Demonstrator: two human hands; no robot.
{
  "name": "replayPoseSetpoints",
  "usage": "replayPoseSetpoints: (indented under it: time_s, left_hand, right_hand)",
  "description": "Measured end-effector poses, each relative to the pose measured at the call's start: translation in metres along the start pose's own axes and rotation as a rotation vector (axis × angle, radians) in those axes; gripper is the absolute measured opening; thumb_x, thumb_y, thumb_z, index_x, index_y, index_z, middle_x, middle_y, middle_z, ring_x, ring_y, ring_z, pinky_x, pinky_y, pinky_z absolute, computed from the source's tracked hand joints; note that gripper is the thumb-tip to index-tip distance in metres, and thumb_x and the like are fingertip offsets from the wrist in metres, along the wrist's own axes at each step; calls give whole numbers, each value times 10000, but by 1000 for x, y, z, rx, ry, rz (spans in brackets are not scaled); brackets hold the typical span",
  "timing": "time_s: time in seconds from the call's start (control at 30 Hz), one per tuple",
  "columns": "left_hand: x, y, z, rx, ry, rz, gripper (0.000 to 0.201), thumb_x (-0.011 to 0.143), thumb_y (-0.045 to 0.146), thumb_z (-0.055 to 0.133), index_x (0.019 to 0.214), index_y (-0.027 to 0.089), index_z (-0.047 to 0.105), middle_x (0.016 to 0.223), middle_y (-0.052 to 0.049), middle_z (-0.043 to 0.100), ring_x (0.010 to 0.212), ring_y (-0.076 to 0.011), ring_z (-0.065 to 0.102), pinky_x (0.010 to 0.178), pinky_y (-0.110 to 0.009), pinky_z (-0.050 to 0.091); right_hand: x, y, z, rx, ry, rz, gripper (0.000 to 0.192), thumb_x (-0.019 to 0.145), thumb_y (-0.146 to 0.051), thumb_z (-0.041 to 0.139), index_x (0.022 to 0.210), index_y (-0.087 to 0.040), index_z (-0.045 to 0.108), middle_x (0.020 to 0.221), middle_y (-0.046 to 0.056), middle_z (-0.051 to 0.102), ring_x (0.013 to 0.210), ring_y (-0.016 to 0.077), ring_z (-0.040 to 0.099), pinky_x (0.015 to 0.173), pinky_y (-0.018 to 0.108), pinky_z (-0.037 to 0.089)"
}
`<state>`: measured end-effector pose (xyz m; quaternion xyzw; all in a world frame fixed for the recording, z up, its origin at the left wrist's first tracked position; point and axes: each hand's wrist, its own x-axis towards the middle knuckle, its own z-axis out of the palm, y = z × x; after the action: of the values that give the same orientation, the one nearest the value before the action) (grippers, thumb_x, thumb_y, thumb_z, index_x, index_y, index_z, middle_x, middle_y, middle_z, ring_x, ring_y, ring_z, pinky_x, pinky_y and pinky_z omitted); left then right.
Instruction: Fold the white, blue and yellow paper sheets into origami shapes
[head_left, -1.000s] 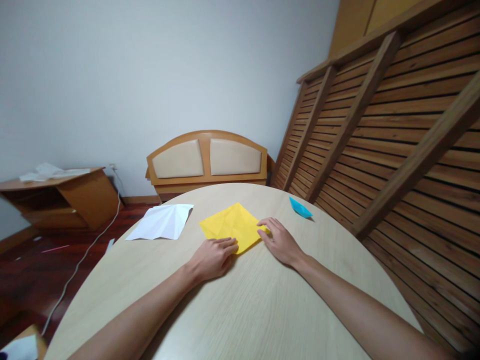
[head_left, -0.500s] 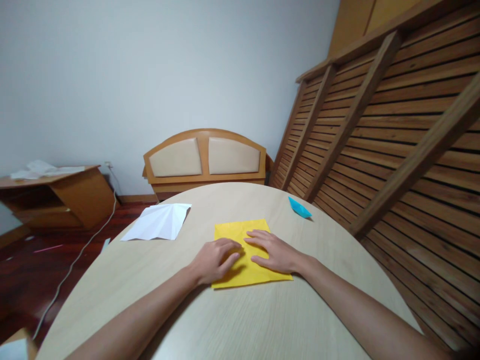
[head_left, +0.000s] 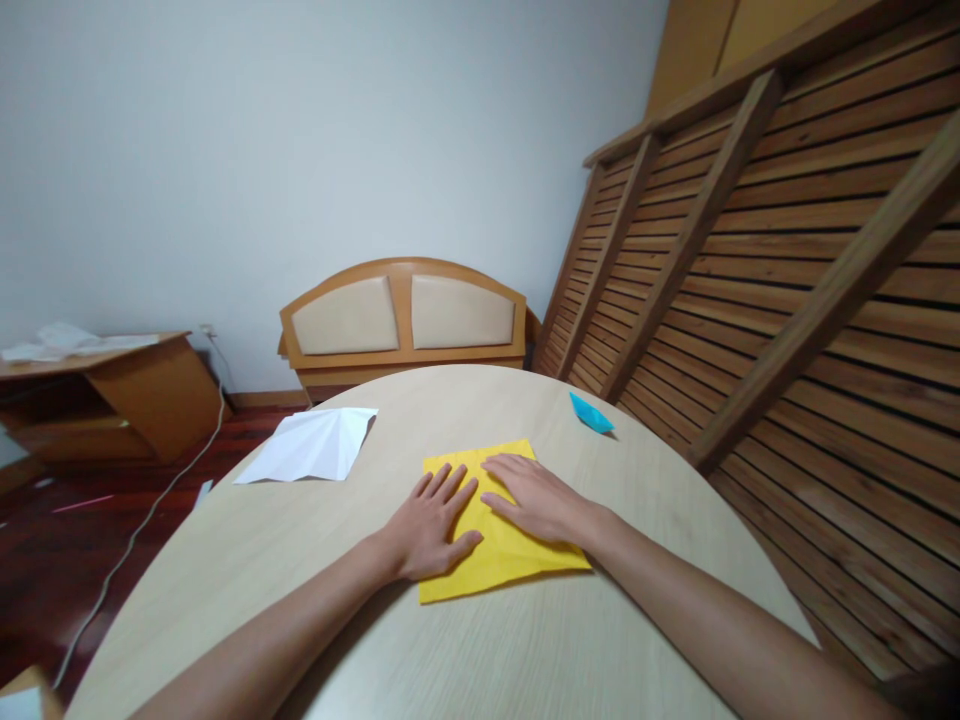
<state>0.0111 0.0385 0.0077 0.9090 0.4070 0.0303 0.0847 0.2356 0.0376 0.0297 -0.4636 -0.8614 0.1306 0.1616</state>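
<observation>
A yellow sheet of paper lies on the round table in front of me, its near edge slightly raised off the surface. My left hand rests on the left part of the sheet, palm down with its fingers spread. On the right part, my right hand lies flat with its fingers stretched toward the far left. Neither hand grips the paper. Parts of the sheet are hidden beneath both hands.
A creased white paper lies at the table's left, and a small blue folded paper boat at the far right. Beyond the round table stands a headboard. Wooden slats lean on the right; a cable crosses the floor.
My left hand has flattened and spread its fingers on the yellow paper. The paper's near edge has shifted slightly toward me. The view has turned slightly to the right.
</observation>
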Motion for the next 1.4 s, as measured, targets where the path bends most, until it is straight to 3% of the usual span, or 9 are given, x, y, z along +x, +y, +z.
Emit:
replayPoseSetpoints:
  time_s: [0.1, 0.23, 0.4, 0.57, 0.7, 0.83, 0.97, 1.4]
  left_hand:
    - [-4, 7, 0, -6, 1, 21, 760, 949, 652, 368, 1559, 215, 251, 1633, -109, 118, 1503, -349, 85, 1201, -553, 151]
    - [-5, 8, -2, -30, 9, -3, 762, 955, 644, 360, 1567, 210, 222, 1633, -106, 129, 1505, -342, 79, 1199, -544, 166]
    - [1, -5, -3, 6, 28, -172, 710, 994, 573, 279, 1543, 123, 284, 1623, -141, 175, 1504, -328, 109, 1204, -500, 175]
    - [10, -17, -3, 56, 144, -290, 659, 948, 483, 417, 1488, 108, 382, 1591, -167, 287, 1486, -352, 199, 1201, -512, 192]
    - [18, -13, -3, 10, 293, -152, 596, 929, 356, 449, 1470, 112, 400, 1599, -141, 282, 1494, -285, 210, 1212, -454, 222]
    - [22, -7, 0, -82, 186, 1, 587, 960, 339, 398, 1509, 134, 351, 1597, -125, 290, 1480, -250, 262, 1206, -446, 246]
    - [20, -11, 1, -58, 93, -62, 601, 972, 389, 377, 1522, 148, 345, 1606, -116, 259, 1494, -266, 210, 1212, -460, 200]
    - [20, -13, -1, 8, 50, -139, 677, 977, 517, 346, 1554, 171, 269, 1626, -105, 172, 1506, -283, 143, 1209, -482, 170]
  right_hand:
    - [6, -7, 16, 46, -40, 87, 724, 981, -634, 296, 1509, -147, 383, 1593, 134, 307, 1482, 279, 243, 1208, 452, 191]
    - [7, 0, 30, 30, -85, 94, 750, 978, -661, 246, 1548, -177, 303, 1623, 88, 228, 1511, 265, 137, 1228, 461, 98]
    - [2, 14, 24, -18, -76, 118, 768, 929, -685, 390, 1531, -209, 350, 1626, 87, 225, 1509, 295, 136, 1220, 471, 115]
    - [7, 19, 22, -31, -50, 127, 752, 919, -662, 433, 1522, -217, 370, 1624, 80, 242, 1504, 296, 154, 1216, 476, 126]
    - [12, 19, 25, -38, -30, 113, 748, 917, -648, 445, 1517, -206, 378, 1616, 94, 264, 1500, 300, 166, 1213, 481, 133]
    - [12, 18, 27, -27, -24, 83, 743, 917, -650, 442, 1520, -222, 372, 1612, 92, 276, 1498, 306, 172, 1211, 492, 136]
    - [9, 16, 26, -24, -34, 81, 716, 919, -635, 448, 1513, -239, 386, 1616, 81, 267, 1500, 313, 163, 1207, 505, 136]
    - [3, 29, 18, -22, -55, 125, 755, 889, -657, 481, 1520, -257, 372, 1627, 70, 238, 1503, 319, 143, 1210, 508, 112]
